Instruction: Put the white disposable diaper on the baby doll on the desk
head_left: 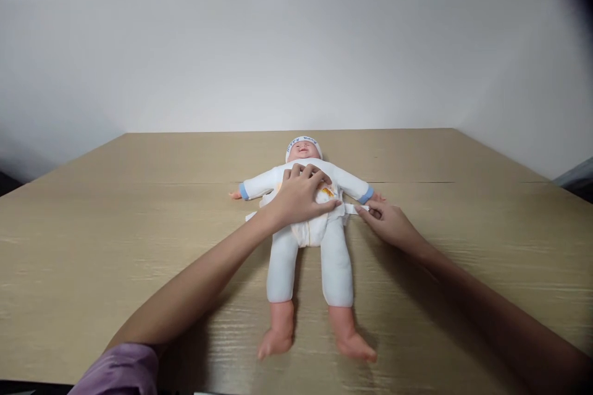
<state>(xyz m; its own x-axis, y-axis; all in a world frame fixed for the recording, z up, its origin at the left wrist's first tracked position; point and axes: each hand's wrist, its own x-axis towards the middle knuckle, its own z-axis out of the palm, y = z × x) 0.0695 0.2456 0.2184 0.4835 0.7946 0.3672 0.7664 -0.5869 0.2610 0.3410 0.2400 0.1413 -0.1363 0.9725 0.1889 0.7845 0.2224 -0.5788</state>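
Note:
A baby doll (336,265) in a white suit with blue cuffs and a white cap lies on its back, feet toward me. Around its hips is a white diaper (309,233) with an orange print on the front. My left hand (303,194) lies spread over the doll's belly and the diaper's front, fingers apart. At the doll's side, my right hand (386,220) pinches the end of a white diaper tab (353,209), which is stretched outward from the waist. Another tab (251,216) sticks out on the opposite side. Part of the diaper is hidden under my left hand.
The doll rests on a wide wooden table (139,247) with a thin seam across it. A white partition (278,62) rises behind the table, and a dark object (577,180) stands past the right edge.

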